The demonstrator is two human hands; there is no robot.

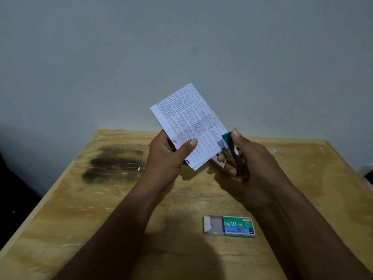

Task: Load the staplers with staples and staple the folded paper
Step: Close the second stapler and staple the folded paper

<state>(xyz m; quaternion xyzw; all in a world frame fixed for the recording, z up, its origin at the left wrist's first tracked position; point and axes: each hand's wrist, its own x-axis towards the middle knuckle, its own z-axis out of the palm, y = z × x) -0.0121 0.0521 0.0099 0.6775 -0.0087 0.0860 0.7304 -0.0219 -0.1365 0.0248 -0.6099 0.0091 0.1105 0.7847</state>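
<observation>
My left hand (167, 156) holds a folded printed paper (189, 122) above the table, thumb across its front near the lower left corner. My right hand (246, 162) grips a small teal and metal stapler (227, 145), thumb on top, fingers curled beneath. The stapler's jaws sit over the paper's right edge. A green staple box (230, 227) marked No.10-1M lies on the table near me, its inner tray slid out to the left.
The wooden table (101, 199) has a dark burnt-looking stain (113, 160) at the left. A grey wall stands behind its far edge. Something dark lies off the table's left side, and a pale object shows at the far right edge.
</observation>
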